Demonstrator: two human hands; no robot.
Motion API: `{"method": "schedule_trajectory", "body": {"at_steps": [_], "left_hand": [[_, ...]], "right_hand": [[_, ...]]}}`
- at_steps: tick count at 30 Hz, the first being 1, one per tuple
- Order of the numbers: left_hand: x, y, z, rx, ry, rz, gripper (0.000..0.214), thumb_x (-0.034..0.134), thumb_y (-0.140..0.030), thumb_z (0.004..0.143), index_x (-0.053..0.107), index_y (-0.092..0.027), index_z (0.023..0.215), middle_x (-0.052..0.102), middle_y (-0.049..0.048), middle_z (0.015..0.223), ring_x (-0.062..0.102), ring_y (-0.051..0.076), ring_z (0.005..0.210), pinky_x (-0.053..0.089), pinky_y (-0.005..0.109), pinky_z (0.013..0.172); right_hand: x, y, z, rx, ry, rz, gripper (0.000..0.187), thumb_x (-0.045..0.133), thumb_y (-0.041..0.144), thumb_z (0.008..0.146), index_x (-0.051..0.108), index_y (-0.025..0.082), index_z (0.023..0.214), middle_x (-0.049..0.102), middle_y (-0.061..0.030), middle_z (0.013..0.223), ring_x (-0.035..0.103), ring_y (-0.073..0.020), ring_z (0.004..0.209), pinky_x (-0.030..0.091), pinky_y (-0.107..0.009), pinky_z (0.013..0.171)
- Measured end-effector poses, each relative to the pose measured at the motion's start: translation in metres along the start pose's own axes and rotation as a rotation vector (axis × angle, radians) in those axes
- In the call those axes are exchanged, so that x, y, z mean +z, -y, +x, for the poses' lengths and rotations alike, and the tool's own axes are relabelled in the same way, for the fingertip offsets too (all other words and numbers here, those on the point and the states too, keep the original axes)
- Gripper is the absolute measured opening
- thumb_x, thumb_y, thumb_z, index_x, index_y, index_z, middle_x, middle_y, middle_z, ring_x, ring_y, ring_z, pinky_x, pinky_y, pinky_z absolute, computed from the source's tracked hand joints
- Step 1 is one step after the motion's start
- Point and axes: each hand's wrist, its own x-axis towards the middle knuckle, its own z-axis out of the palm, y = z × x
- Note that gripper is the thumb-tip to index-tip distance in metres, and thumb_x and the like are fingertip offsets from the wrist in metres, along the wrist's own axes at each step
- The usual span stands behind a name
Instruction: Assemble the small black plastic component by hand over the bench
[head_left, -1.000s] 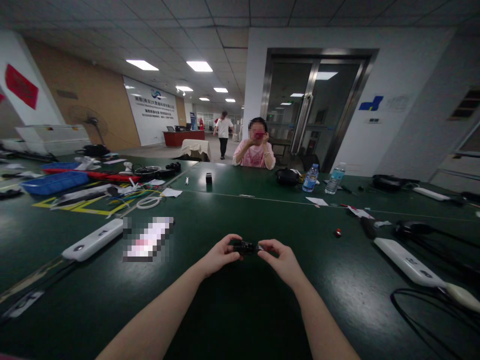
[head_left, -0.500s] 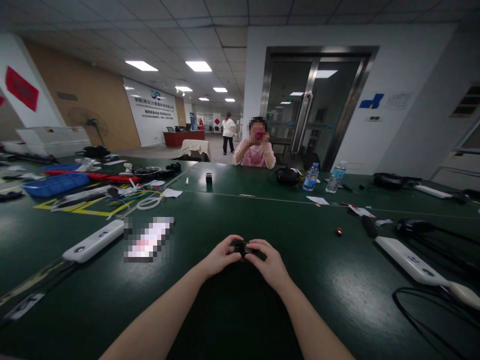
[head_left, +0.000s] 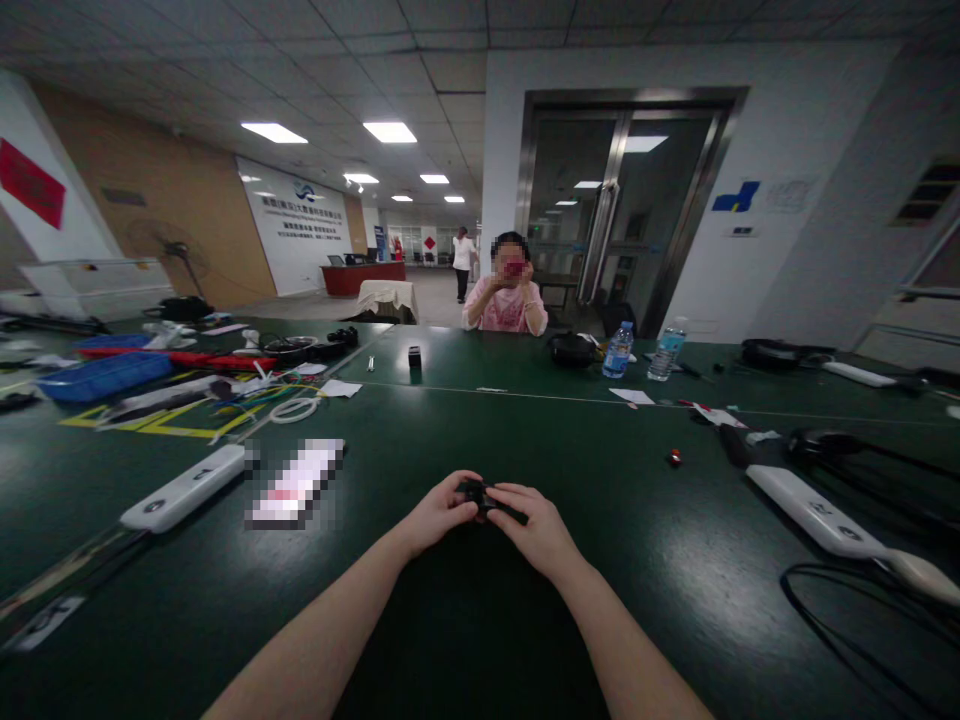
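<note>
Big dark green table (head_left: 675,600) fills the scene, and everything is placed off it. At the table's far side, dead centre, a person in a pink top (head_left: 506,308) sits with both hands raised to the face. On the table's right half lies a long white power strip (head_left: 817,510), angled toward the near corner, and a loose black cable (head_left: 825,625) loops just nearer the table's front edge. A second white power strip (head_left: 184,488) lies on the left half. Well back toward the table's left end sits a blue tray (head_left: 105,375), with a tangle of coloured wires and a white coil just beside it.

Now the hands, both low over the table's near middle. The left hand (head_left: 439,512) and the right hand (head_left: 536,525) meet fingertip to fingertip, each pinched tight on a small black part (head_left: 480,494). The part is held between them just above the tabletop; whether it touches the surface cannot be told.

Two water bottles (head_left: 618,352) stand upright near the table's far edge, right of centre. A tiny red thing (head_left: 675,458) sits alone on the table's right half.
</note>
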Motion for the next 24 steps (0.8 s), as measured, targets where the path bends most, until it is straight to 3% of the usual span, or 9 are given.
{"method": "schedule_trajectory", "body": {"at_steps": [9, 13, 24], "left_hand": [[0.001, -0.001, -0.002, -0.011, -0.018, -0.032, 0.046, 0.064, -0.028, 0.072, 0.041, -0.022, 0.112, 0.060, 0.0048, 0.098, 0.059, 0.017, 0.088, 0.043, 0.036, 0.083], [0.003, -0.003, 0.000, -0.027, -0.056, 0.040, 0.036, 0.060, -0.033, 0.074, 0.047, -0.018, 0.105, 0.059, 0.0039, 0.090, 0.059, 0.016, 0.078, 0.045, 0.035, 0.077], [0.003, 0.001, 0.004, -0.034, -0.088, 0.054, 0.034, 0.061, -0.030, 0.073, 0.049, -0.017, 0.101, 0.059, 0.0037, 0.088, 0.060, 0.014, 0.068, 0.047, 0.034, 0.070]], "right_hand": [[0.001, 0.001, -0.002, 0.026, -0.037, 0.047, 0.049, 0.059, 0.024, 0.073, 0.047, 0.031, 0.121, 0.056, -0.0007, 0.119, 0.049, -0.0210, 0.112, 0.038, -0.042, 0.096], [0.003, 0.003, -0.002, 0.015, -0.026, 0.060, 0.047, 0.060, 0.023, 0.073, 0.049, 0.031, 0.118, 0.056, -0.0002, 0.118, 0.050, -0.0210, 0.111, 0.039, -0.041, 0.095], [0.000, 0.012, -0.004, -0.027, -0.058, 0.046, 0.043, 0.060, 0.021, 0.072, 0.053, 0.029, 0.114, 0.058, -0.0012, 0.110, 0.053, -0.0207, 0.104, 0.044, -0.038, 0.091]]}}
